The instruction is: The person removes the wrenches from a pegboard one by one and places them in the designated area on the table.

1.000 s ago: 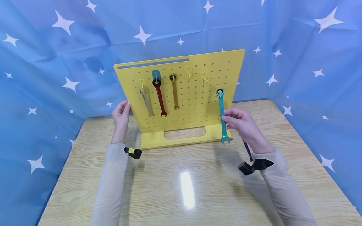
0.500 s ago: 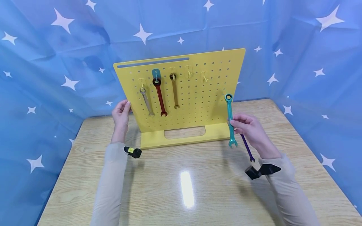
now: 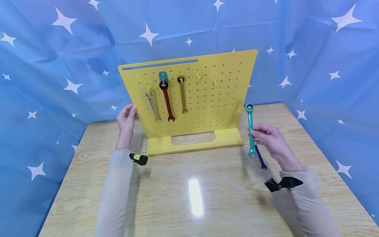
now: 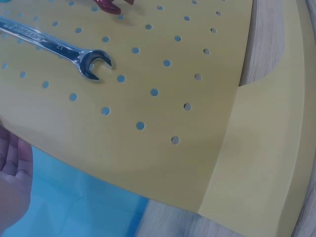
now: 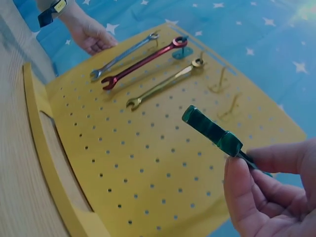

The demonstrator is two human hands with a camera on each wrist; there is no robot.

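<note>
right hand [image 3: 271, 141]: pinching teal wrench [image 3: 250, 123], upright, just right of yellow pegboard [image 3: 213, 108] | left hand [image 3: 126, 120]: pinching pegboard's left edge | purple wrench [image 3: 260, 158]: on surface [image 3: 231, 197], near right hand | silver wrench [image 3: 153, 106], red wrench [image 3: 167, 103], gold wrench [image 3: 183, 95]: hanging on pegboard

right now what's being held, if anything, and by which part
The right grip pinches the teal wrench mid-shaft; the left grip holds the yellow pegboard by its side edge.

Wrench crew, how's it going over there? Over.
Left hand gripping left edge of yellow pegboard. Right hand pinching teal wrench, right of the pegboard. Purple wrench on the tabletop nearby. Two bare hooks, nothing seen blocking them.
</note>
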